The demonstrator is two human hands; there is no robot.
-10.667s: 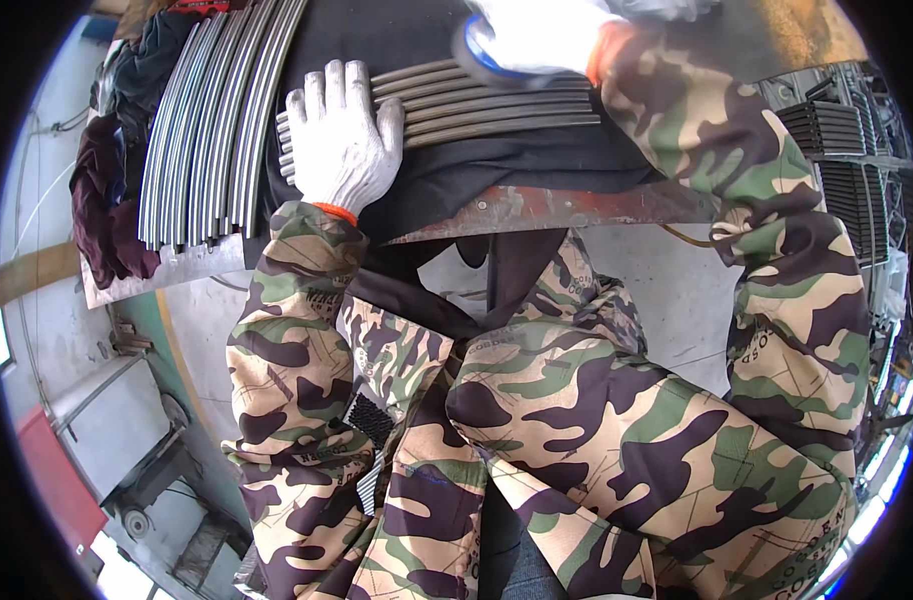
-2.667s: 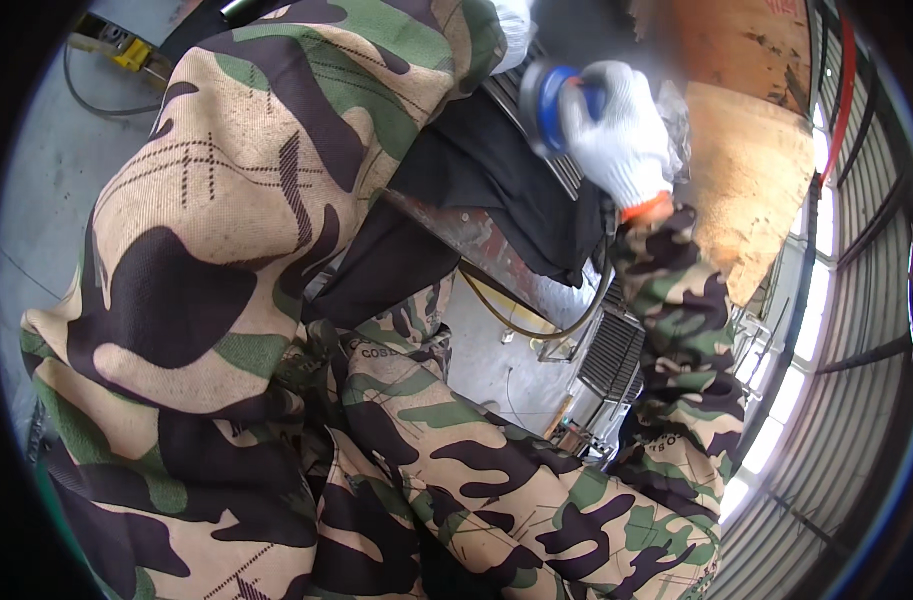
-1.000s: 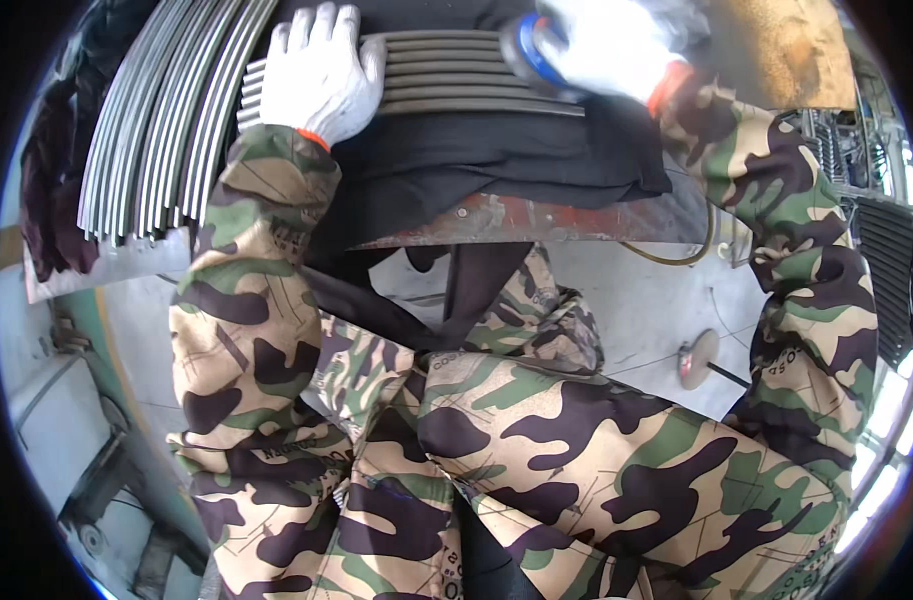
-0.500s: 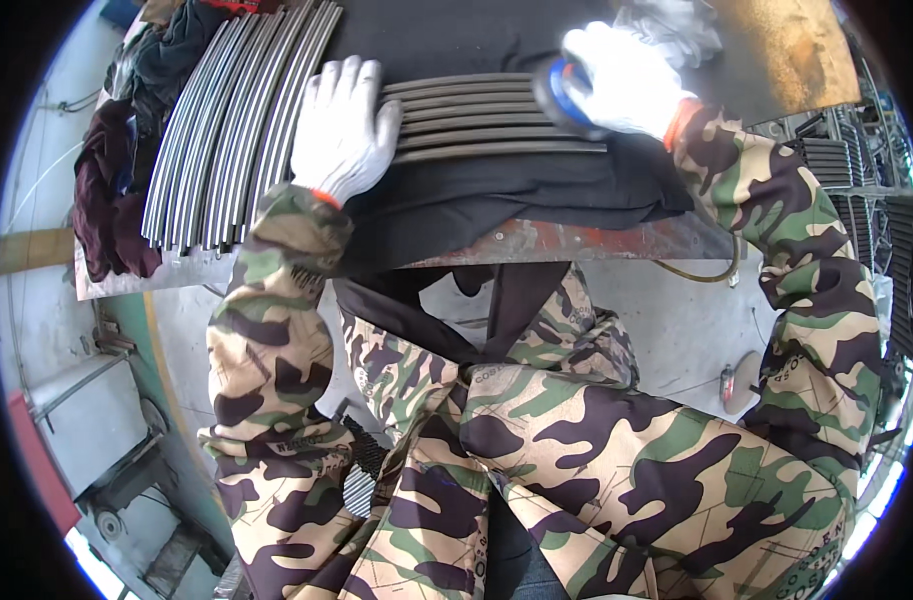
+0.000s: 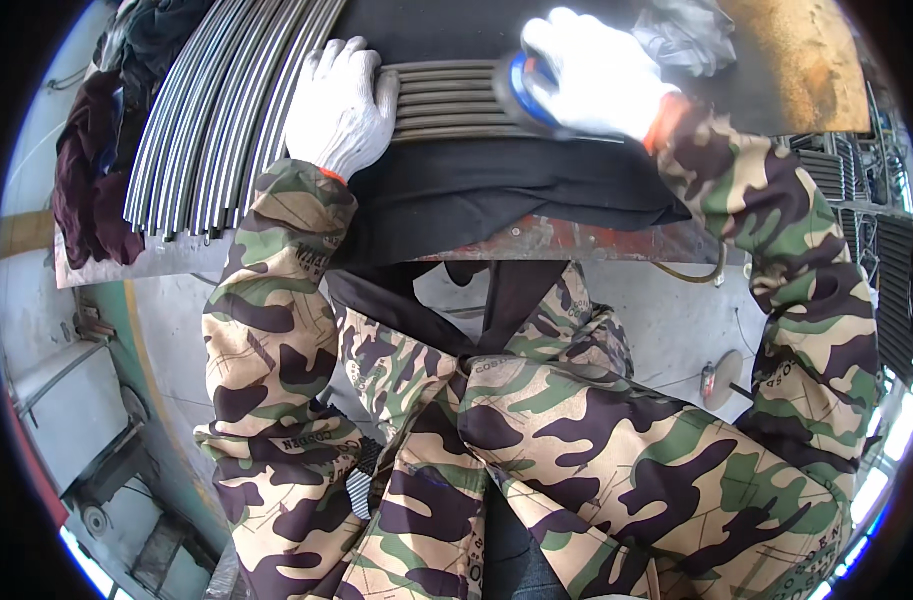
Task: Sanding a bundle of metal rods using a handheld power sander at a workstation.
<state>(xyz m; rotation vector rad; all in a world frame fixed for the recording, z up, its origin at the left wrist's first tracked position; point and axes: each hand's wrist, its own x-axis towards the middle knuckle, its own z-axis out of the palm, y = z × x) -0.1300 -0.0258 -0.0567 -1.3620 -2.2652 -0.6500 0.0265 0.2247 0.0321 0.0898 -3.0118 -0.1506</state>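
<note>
My left hand [image 5: 341, 108], in a white knit glove, lies flat over the left ends of several grey metal rods [image 5: 447, 103]. Its thumb stands apart from the fingers. These rods run side by side across a black cloth [image 5: 497, 182]. At their right part is my right hand [image 5: 599, 75], also gloved in white, with its fingers curled round a blue, disc-shaped thing [image 5: 525, 88]. Motion smears the disc, and its underside is hidden, so its exact kind does not show. The disc's lower edge is over the rods.
Shinier metal rods [image 5: 209, 130] lie in a row left of my left hand. Dark crumpled cloths [image 5: 99, 175] are at the table's left end. Clear crumpled plastic [image 5: 689, 35] and a rust-stained board [image 5: 802, 65] lie at the right. The red-brown table edge [image 5: 577, 236] runs in front of me.
My right hand has moved left along the rods with the blue disc. The left hand stays on the rod ends. The whole view has shifted slightly.
</note>
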